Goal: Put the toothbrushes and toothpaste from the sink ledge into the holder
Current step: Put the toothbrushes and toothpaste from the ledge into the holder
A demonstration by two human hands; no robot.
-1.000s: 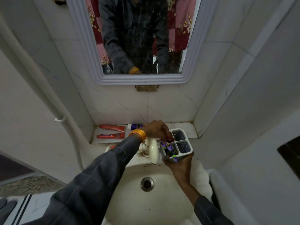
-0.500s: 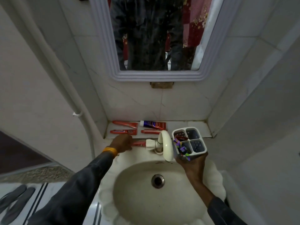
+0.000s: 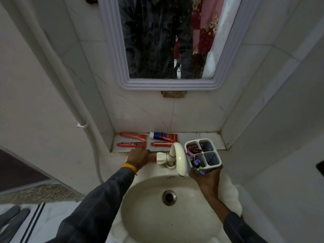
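Four toothpaste tubes on ledge (image 3: 206,137), fifth under left hand (image 3: 138,157).
Left hand closed over red tube (image 3: 152,158) just left of tap handle (image 3: 161,157); spout (image 3: 180,158) stands between it and holder (image 3: 213,165), gripped by right hand (image 3: 205,178) over basin (image 3: 143,199); toothbrushes (image 3: 194,159) inside.

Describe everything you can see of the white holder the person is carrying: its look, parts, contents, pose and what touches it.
The holder is a white, plastic-looking caddy with rounded corners, split into four compartments. The two on the right look empty, with perforated floors. The near-left one holds purple and green items; the far-left one holds something red. It is tilted, its opening toward the camera, beside the tap above the basin's right rim. The right hand supports it from below; nothing else clearly touches it.
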